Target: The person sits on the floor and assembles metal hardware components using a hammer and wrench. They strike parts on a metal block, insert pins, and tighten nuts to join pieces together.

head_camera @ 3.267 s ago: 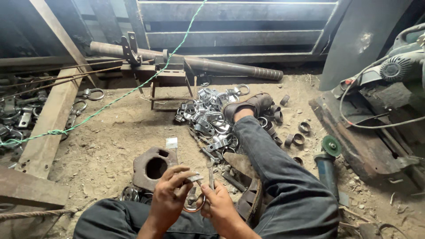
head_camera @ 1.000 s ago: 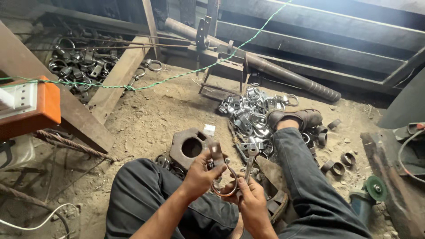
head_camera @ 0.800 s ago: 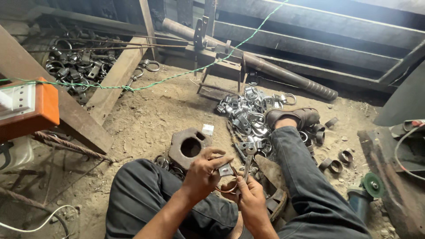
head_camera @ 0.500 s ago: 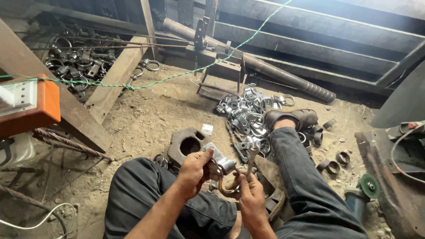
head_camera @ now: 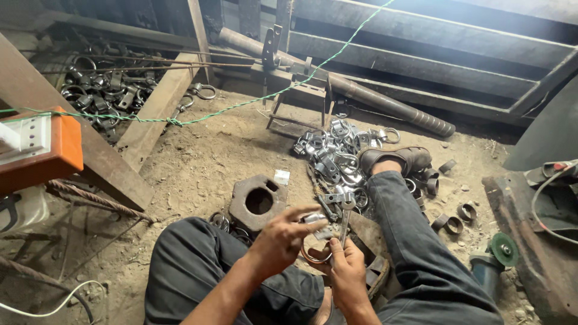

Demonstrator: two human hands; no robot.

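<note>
Clamp pinched between both hands, low centre of the frame — wrench shaft stood straight up out of it

The left hand was closed on the upper side of a small metal clamp, thumb and forefinger spread over its bright top piece, while the right hand gripped from just below, wrapped around the handle of a wrench. The wrench's long axis ran near vertical in the picture, its head sitting just above the clamp and up and to the right of the left hand's fingers. The clamp's rusty ring hung between the two hands, so both were touching it — the left looked the more on top of it. Just upper left of the hands sat a heavy block with a hole, and further up toward centre right lay the pile of shiny clamps.
</note>
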